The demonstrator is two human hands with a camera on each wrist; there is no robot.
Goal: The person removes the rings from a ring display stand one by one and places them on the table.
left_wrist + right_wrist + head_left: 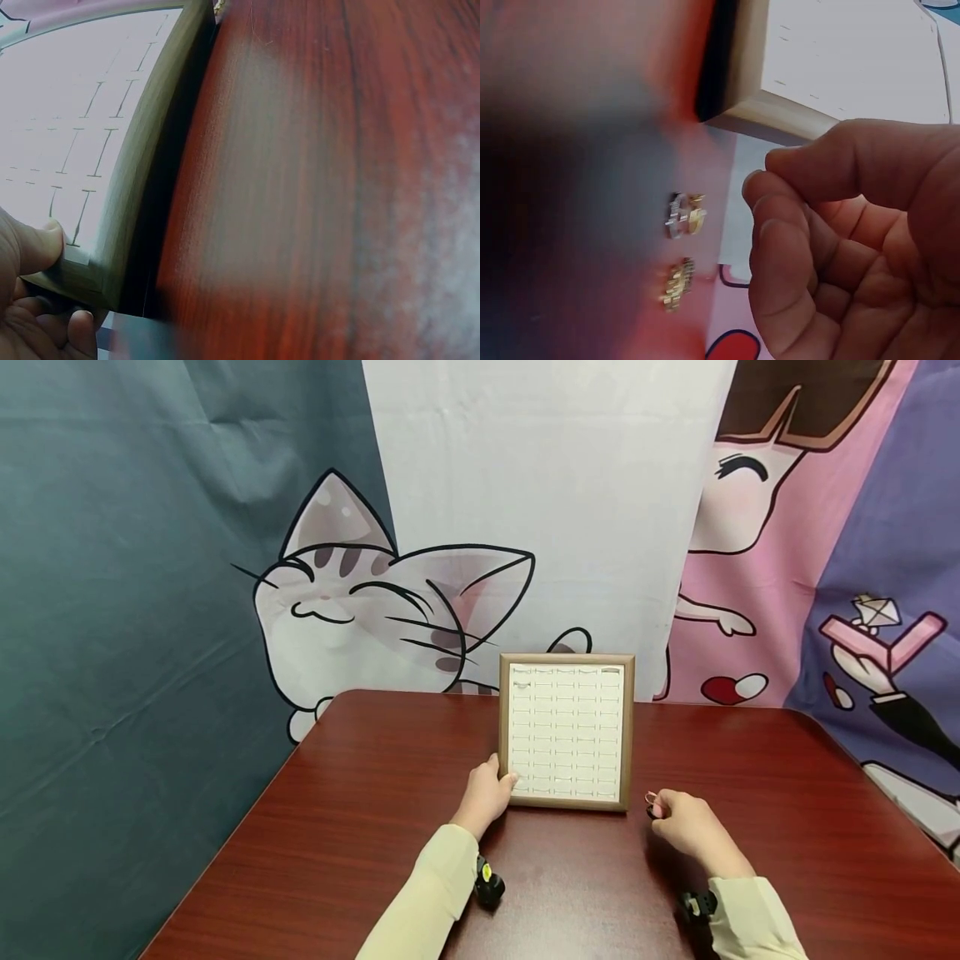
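Observation:
A square ring display board [566, 735] with a wooden frame and rows of slots in a white pad stands propped nearly upright on the table. My left hand [483, 793] grips its lower left corner, the thumb [41, 244] pressing on the pad's front. A small silvery ring [522, 685] sits at the left of the second row. To the right of the board, my right hand [690, 827] is held over the table with its fingers curled and thumb meeting forefinger; nothing shows between them. Silver and gold rings [695, 217] lie on the table by its fingertips.
The reddish-brown wooden table [375, 777] extends around both hands. More gold rings [675, 285] lie close to the first ones. Behind the table hangs a printed cloth [465, 485] with a cartoon cat and figures.

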